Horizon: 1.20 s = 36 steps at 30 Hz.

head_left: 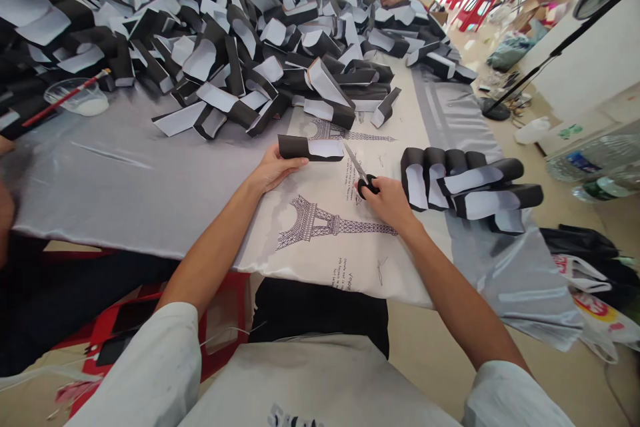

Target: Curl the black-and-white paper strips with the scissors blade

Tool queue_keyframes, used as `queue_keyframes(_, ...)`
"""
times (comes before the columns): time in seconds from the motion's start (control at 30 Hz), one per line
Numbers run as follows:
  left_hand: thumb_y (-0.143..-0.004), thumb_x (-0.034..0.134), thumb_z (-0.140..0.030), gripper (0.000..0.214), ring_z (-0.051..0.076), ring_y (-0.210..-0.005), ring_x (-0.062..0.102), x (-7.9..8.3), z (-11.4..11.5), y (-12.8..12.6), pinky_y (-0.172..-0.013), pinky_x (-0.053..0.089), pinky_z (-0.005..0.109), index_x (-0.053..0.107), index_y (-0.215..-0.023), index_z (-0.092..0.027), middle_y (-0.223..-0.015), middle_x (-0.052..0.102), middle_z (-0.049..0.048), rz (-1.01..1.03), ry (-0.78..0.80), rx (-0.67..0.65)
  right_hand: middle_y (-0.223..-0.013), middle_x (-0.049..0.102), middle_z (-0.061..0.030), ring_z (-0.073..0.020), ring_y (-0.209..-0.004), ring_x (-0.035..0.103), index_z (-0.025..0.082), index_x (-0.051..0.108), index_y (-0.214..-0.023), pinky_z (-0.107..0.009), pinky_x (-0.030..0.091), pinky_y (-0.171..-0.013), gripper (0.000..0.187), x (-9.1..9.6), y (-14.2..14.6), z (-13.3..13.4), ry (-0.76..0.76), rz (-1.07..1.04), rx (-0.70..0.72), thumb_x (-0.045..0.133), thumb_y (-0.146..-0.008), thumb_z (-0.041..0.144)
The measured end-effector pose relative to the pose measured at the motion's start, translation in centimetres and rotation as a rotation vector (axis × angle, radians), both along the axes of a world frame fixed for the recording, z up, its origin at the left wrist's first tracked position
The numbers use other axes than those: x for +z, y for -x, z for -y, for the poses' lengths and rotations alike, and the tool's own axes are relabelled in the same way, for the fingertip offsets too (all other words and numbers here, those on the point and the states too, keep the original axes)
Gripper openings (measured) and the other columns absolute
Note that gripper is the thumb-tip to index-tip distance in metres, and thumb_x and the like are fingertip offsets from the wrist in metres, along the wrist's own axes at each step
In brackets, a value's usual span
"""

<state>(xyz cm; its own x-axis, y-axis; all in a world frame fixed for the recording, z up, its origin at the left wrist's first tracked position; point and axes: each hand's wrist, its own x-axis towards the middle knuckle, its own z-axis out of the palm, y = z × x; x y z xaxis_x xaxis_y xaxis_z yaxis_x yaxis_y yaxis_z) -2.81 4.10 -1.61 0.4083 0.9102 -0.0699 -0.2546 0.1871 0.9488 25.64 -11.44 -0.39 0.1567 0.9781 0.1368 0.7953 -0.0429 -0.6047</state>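
Past your white sleeves (pixel 135 363), your left hand (pixel 277 170) clamps a crosswise black paper roll (pixel 295 147). Your right hand (pixel 387 203) grips scissors (pixel 356 167) aimed at its end.

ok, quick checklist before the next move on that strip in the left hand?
1. Strip held: ok. The left hand has its fingers on the curled black-and-white strip.
2. Scissors in hand: ok. The right hand grips the black-handled scissors.
3. Blades clear of strip: cannot tell. The tips sit very near its edge.
4. Blades open or shut: cannot tell.
5. Work surface: ok. The strip lies on the printed satin sheet.
6. Right side: ok. The row of curled strips sits apart from the right hand.
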Motion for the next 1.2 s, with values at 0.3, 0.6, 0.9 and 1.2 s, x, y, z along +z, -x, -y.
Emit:
queue_keyframes(0.3,-0.053,0.108,-0.016,0.058,0.023,-0.103,0.073,-0.16,-0.01,-0.06,-0.086,0.061,0.034,0.077,-0.103,-0.017,-0.112,0.077,0.0088,0.026,0.005,-0.001,-0.062,0.047,0.0015,-0.0150,-0.063,0.041,0.026,0.042,-0.065,-0.032,0.032,-0.062,0.053,0.58,0.41,0.38,0.060,-0.010,-0.007,0.073,-0.094,0.058)
queue_keyframes(0.6,-0.054,0.108,-0.018,0.063,0.021,-0.100,0.072,-0.60,-0.27,0.16,-0.082,0.060,0.032,0.081,-0.111,-0.018,-0.111,0.077,0.0074,0.015,-0.019,-0.011,-0.058,0.027,0.0048,-0.0144,-0.062,0.023,0.027,0.028,-0.062,-0.035,0.024,-0.061,0.059,0.48,0.11,0.40,0.053,-0.016,0.021,0.064,-0.100,0.053)
queue_keyframes(0.9,-0.053,0.108,-0.016,0.062,0.022,-0.103,0.073,-0.39,-0.11,0.06,-0.087,0.062,0.032,0.081,-0.109,-0.018,-0.112,0.078,0.0071,0.015,-0.001,-0.005,-0.056,0.035,0.0034,-0.0148,-0.061,0.027,0.027,0.033,-0.061,-0.035,0.026,-0.062,0.052,0.52,0.23,0.53,0.074,0.051,0.053,0.067,-0.094,0.046)
queue_keyframes(1.2,-0.052,0.108,-0.017,0.064,0.024,-0.105,0.074,-0.21,-0.09,-0.01,-0.089,0.063,0.034,0.081,-0.110,-0.018,-0.114,0.079,0.0086,0.008,-0.002,-0.009,-0.056,0.033,0.0030,-0.0147,-0.061,0.026,0.028,0.032,-0.057,-0.035,0.024,-0.060,0.058,0.72,0.27,0.80,0.118,0.038,0.009,0.069,-0.093,0.054)
